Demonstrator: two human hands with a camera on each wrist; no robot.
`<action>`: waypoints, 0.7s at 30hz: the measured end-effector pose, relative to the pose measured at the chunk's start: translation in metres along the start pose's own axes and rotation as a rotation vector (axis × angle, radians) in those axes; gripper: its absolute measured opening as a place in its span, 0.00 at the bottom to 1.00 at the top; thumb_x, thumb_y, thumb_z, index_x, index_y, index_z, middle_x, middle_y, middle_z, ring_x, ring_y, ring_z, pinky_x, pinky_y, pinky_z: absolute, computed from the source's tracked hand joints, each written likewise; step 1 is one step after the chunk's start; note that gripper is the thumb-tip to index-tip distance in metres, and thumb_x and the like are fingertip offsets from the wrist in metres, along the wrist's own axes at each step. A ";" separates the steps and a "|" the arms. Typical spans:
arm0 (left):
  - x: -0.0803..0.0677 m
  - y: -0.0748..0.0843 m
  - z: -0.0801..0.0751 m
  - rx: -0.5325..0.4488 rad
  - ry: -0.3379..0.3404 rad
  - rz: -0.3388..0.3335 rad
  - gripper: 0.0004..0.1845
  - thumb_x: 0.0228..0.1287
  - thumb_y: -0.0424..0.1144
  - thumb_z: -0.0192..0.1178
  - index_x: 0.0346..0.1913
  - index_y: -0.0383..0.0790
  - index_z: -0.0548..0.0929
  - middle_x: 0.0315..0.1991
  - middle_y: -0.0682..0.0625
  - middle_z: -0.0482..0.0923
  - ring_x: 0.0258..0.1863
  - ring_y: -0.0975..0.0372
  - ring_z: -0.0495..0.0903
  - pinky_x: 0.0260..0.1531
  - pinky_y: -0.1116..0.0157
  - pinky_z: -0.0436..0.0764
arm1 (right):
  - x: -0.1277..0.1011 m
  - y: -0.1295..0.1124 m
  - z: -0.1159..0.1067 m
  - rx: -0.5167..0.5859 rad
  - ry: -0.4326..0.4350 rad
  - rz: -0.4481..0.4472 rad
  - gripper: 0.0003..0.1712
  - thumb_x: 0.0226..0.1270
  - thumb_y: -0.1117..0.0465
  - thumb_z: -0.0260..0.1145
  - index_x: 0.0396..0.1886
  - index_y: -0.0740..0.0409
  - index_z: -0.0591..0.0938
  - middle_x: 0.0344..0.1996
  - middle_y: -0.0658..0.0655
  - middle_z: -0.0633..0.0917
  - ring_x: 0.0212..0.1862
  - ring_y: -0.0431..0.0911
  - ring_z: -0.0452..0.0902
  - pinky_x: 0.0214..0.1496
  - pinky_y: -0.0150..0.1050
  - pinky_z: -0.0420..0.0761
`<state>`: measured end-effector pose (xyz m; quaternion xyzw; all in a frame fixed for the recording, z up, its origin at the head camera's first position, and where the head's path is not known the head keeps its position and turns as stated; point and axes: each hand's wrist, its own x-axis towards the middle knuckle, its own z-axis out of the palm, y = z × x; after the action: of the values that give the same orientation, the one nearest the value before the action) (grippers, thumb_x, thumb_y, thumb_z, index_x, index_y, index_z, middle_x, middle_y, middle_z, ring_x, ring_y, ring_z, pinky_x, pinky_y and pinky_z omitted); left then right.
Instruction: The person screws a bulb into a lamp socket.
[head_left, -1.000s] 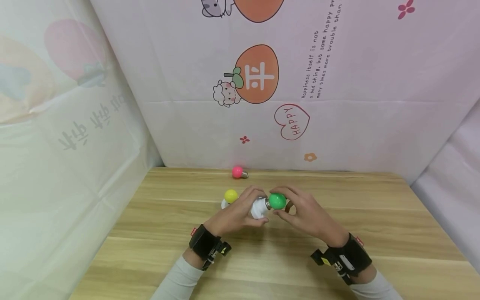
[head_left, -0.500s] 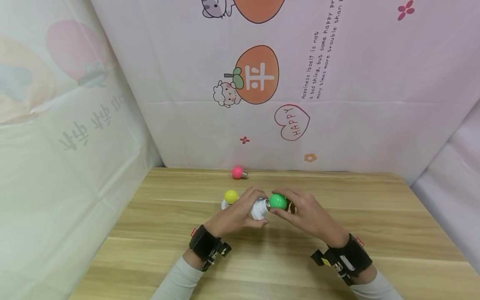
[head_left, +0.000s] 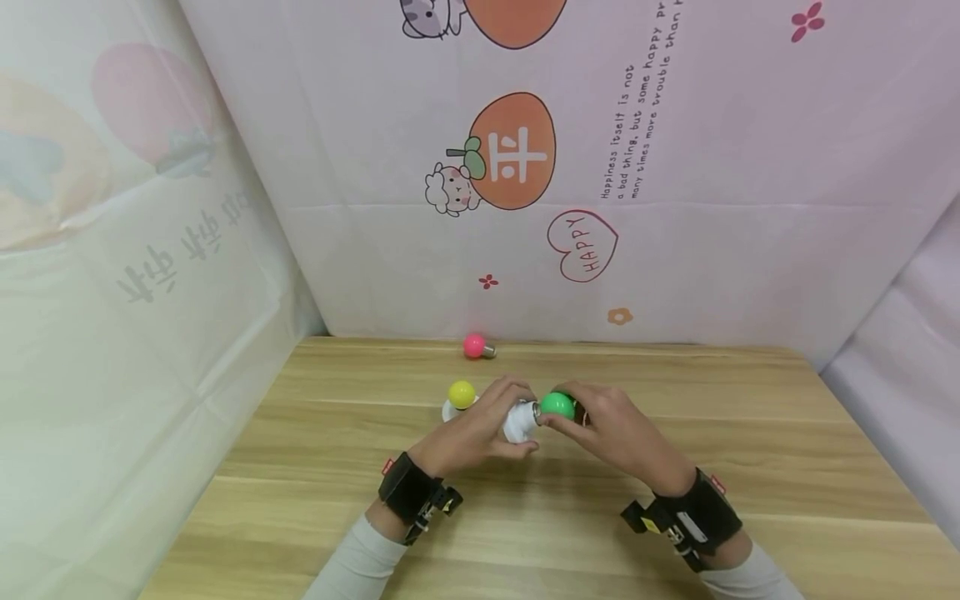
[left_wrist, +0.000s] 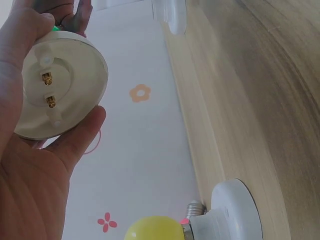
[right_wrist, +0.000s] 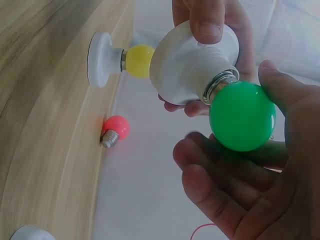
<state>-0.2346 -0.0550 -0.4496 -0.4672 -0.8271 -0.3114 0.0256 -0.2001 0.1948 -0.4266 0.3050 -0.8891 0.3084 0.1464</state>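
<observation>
While the left hand point(head_left: 480, 429) wraps its fingers and thumb round a white lamp socket point(right_wrist: 192, 62) and holds it just above the wooden counter point(head_left: 675, 533), the right hand point(head_left: 611, 433) pinches the green bulb point(head_left: 557, 405) whose metal thread sits in the socket's mouth. Compared with the head view a second earlier, the green bulb shows a little less of its round face and the right fingers have curled further over it, with the wrist slightly rolled; this reads as a small turn of the bulb in its thread, though whether it goes in or out cannot be told. The pair sits at the middle of the counter, between both hands, much where it was before. In the left wrist view the socket's flat base point(left_wrist: 60, 85) with two brass contacts faces the camera, cradled against the palm. Left of the hands a yellow bulb point(head_left: 461, 392) stands in a second white socket point(right_wrist: 102, 59), and a loose pink bulb point(head_left: 474, 345) lies at the far edge against the printed backdrop point(head_left: 675, 250); neither has moved.
</observation>
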 end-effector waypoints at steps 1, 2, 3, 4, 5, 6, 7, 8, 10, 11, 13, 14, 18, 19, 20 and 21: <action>0.000 0.000 0.000 0.000 0.001 -0.003 0.28 0.71 0.46 0.72 0.65 0.43 0.72 0.65 0.52 0.69 0.60 0.64 0.70 0.51 0.74 0.81 | 0.000 0.000 0.000 -0.001 0.000 0.003 0.19 0.71 0.51 0.75 0.54 0.57 0.85 0.35 0.46 0.85 0.30 0.33 0.76 0.30 0.28 0.80; 0.000 0.000 0.000 0.002 0.002 -0.005 0.28 0.70 0.46 0.72 0.66 0.43 0.72 0.65 0.51 0.69 0.60 0.64 0.71 0.51 0.74 0.81 | 0.000 0.000 0.001 -0.004 0.001 0.003 0.21 0.71 0.52 0.75 0.56 0.58 0.84 0.39 0.48 0.85 0.31 0.34 0.76 0.31 0.29 0.81; 0.000 0.000 0.000 0.003 0.002 -0.006 0.28 0.70 0.47 0.72 0.66 0.43 0.72 0.65 0.51 0.69 0.60 0.64 0.71 0.51 0.74 0.81 | -0.001 0.000 0.001 -0.005 0.004 0.003 0.23 0.71 0.52 0.75 0.59 0.58 0.82 0.42 0.49 0.85 0.31 0.34 0.76 0.31 0.29 0.81; 0.000 -0.001 0.000 0.005 0.002 -0.006 0.28 0.70 0.47 0.72 0.66 0.43 0.72 0.65 0.51 0.69 0.61 0.63 0.71 0.52 0.74 0.81 | -0.001 0.000 0.001 -0.007 0.008 0.004 0.26 0.71 0.53 0.75 0.62 0.58 0.80 0.45 0.51 0.84 0.32 0.34 0.76 0.31 0.29 0.81; 0.000 -0.001 0.000 0.006 0.002 -0.006 0.29 0.70 0.47 0.72 0.66 0.43 0.72 0.66 0.51 0.69 0.61 0.63 0.71 0.52 0.74 0.81 | -0.001 -0.001 0.002 -0.011 0.014 -0.001 0.28 0.70 0.53 0.76 0.64 0.58 0.79 0.48 0.52 0.83 0.32 0.35 0.75 0.32 0.29 0.81; 0.000 -0.001 0.000 0.006 0.002 -0.008 0.29 0.70 0.47 0.72 0.66 0.43 0.72 0.66 0.51 0.69 0.61 0.63 0.71 0.52 0.74 0.81 | -0.001 -0.001 0.002 -0.011 0.024 -0.011 0.30 0.70 0.54 0.76 0.65 0.58 0.78 0.50 0.53 0.82 0.33 0.36 0.76 0.32 0.30 0.82; 0.000 -0.001 0.001 0.005 0.001 -0.009 0.29 0.70 0.47 0.72 0.66 0.43 0.72 0.66 0.51 0.69 0.61 0.63 0.71 0.52 0.74 0.81 | -0.001 -0.002 0.002 -0.011 0.031 -0.019 0.30 0.69 0.55 0.77 0.66 0.57 0.77 0.51 0.53 0.81 0.34 0.36 0.76 0.33 0.30 0.82; 0.000 -0.001 0.000 0.001 0.001 -0.010 0.29 0.70 0.47 0.72 0.66 0.42 0.72 0.66 0.51 0.69 0.60 0.63 0.71 0.52 0.74 0.81 | 0.000 -0.002 0.003 -0.011 0.041 -0.032 0.29 0.68 0.56 0.77 0.65 0.57 0.77 0.52 0.53 0.80 0.35 0.37 0.77 0.34 0.31 0.83; 0.000 -0.001 0.000 -0.008 0.002 -0.016 0.28 0.70 0.46 0.72 0.66 0.42 0.72 0.66 0.50 0.69 0.60 0.63 0.71 0.51 0.74 0.81 | 0.001 -0.003 0.003 -0.019 0.060 -0.062 0.26 0.67 0.57 0.78 0.61 0.55 0.79 0.53 0.53 0.81 0.39 0.38 0.79 0.37 0.32 0.85; 0.000 -0.002 0.000 -0.013 0.003 -0.022 0.28 0.70 0.46 0.72 0.66 0.42 0.72 0.66 0.50 0.69 0.59 0.63 0.71 0.51 0.74 0.81 | 0.001 -0.003 0.004 -0.023 0.069 -0.078 0.25 0.66 0.57 0.78 0.59 0.55 0.81 0.53 0.53 0.81 0.41 0.39 0.81 0.39 0.34 0.87; -0.001 -0.002 0.000 -0.022 0.002 -0.030 0.28 0.70 0.46 0.72 0.66 0.42 0.72 0.66 0.50 0.69 0.59 0.63 0.71 0.51 0.74 0.82 | 0.001 -0.004 0.004 -0.027 0.076 -0.095 0.24 0.64 0.58 0.80 0.57 0.55 0.82 0.54 0.53 0.82 0.45 0.41 0.83 0.43 0.37 0.89; -0.001 -0.002 -0.001 -0.028 0.002 -0.035 0.28 0.70 0.45 0.72 0.66 0.42 0.72 0.66 0.50 0.69 0.60 0.63 0.71 0.52 0.73 0.82 | 0.001 -0.004 0.003 -0.026 0.076 -0.100 0.25 0.63 0.58 0.80 0.57 0.55 0.83 0.55 0.54 0.82 0.47 0.43 0.84 0.45 0.39 0.89; -0.001 -0.003 -0.002 -0.044 -0.004 -0.053 0.29 0.71 0.45 0.71 0.67 0.43 0.71 0.66 0.51 0.70 0.61 0.63 0.71 0.56 0.71 0.81 | -0.001 -0.005 0.000 -0.006 0.049 -0.093 0.32 0.58 0.61 0.84 0.62 0.56 0.82 0.59 0.54 0.81 0.54 0.45 0.85 0.52 0.42 0.90; -0.001 -0.004 -0.002 -0.045 -0.003 -0.055 0.29 0.71 0.45 0.71 0.67 0.43 0.72 0.66 0.52 0.70 0.61 0.64 0.71 0.57 0.71 0.81 | -0.001 -0.005 0.000 -0.003 0.043 -0.092 0.33 0.58 0.63 0.84 0.63 0.56 0.82 0.59 0.54 0.81 0.55 0.46 0.85 0.53 0.42 0.90; -0.001 -0.004 -0.002 -0.047 -0.003 -0.055 0.29 0.71 0.45 0.71 0.67 0.43 0.72 0.65 0.52 0.70 0.61 0.64 0.71 0.57 0.71 0.81 | -0.001 -0.005 -0.001 0.001 0.039 -0.097 0.34 0.57 0.65 0.84 0.64 0.57 0.82 0.60 0.54 0.82 0.55 0.46 0.85 0.53 0.42 0.90; -0.001 -0.004 -0.002 -0.048 -0.001 -0.054 0.29 0.71 0.45 0.71 0.67 0.43 0.72 0.65 0.52 0.70 0.61 0.64 0.71 0.57 0.71 0.81 | -0.001 -0.004 -0.001 0.006 0.037 -0.101 0.34 0.57 0.67 0.83 0.64 0.57 0.82 0.60 0.55 0.83 0.55 0.46 0.86 0.53 0.41 0.90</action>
<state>-0.2378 -0.0588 -0.4503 -0.4455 -0.8317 -0.3313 0.0055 -0.1966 0.1929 -0.4244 0.3440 -0.8688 0.3088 0.1773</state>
